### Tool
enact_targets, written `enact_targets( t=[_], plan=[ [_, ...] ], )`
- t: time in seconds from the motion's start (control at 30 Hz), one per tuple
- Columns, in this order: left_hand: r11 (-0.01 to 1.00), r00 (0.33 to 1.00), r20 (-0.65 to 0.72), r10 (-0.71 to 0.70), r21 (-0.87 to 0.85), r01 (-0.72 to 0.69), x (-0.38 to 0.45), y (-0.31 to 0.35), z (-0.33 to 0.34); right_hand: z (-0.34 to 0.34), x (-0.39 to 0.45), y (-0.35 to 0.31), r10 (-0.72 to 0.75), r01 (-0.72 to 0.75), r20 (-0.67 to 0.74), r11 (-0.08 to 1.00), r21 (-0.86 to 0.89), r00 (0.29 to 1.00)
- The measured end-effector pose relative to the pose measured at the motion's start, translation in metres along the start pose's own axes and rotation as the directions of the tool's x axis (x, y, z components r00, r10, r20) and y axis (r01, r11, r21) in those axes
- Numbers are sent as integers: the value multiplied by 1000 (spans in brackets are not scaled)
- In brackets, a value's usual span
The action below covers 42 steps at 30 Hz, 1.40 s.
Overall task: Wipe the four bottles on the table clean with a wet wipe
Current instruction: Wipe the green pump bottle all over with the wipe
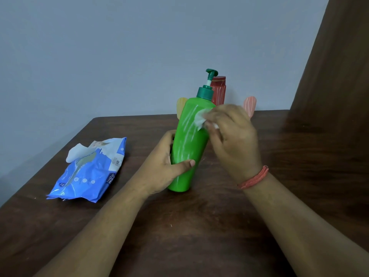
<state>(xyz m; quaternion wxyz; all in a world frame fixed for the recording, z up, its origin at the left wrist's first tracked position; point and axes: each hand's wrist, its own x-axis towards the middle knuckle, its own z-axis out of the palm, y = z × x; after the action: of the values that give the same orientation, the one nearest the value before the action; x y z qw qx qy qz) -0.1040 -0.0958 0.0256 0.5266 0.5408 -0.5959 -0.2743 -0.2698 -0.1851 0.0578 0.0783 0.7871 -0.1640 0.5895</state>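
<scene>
Wipes packet point(89, 168) left; three bottles point(218, 90) behind.

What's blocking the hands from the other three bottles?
The green bottle, gripped by the left hand and wiped by the right hand, stands in front of the red, yellow and pink bottles.

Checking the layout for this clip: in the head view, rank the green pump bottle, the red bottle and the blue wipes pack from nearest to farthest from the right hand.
From the right hand:
1. green pump bottle, touched through the wipe.
2. red bottle, just behind.
3. blue wipes pack, far left.
</scene>
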Motion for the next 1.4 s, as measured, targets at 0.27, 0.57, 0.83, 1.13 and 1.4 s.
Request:
enact_targets(
  t=[0.27, 0.57, 0.83, 1.13, 1.4],
  plan=[
    [986, 994, -49, 102, 138, -94, 1, -1, 5, -3, 3, 0, 57, -56, -59, 998, 17, 997],
    [933, 971, -77, 228, 303, -195, 1, 0, 7, 0, -1, -10, -37, 37, -7, 999, 16, 999],
    [913, 966, -80, 244, 356, -201, 2, 1, 9, -1, 3, -8, -23, 23, -27, 1000, 5, 999],
    [905, 964, -76, 254, 370, -209, 2, 2, 10, -1, -1, -11, -57, 57, 9, 998, 16, 998],
    [897, 961, -80, 264, 386, -214, 2, 1, 11, -3, 1, -15, -100, 101, 46, 995, -5, 994]
  ],
)
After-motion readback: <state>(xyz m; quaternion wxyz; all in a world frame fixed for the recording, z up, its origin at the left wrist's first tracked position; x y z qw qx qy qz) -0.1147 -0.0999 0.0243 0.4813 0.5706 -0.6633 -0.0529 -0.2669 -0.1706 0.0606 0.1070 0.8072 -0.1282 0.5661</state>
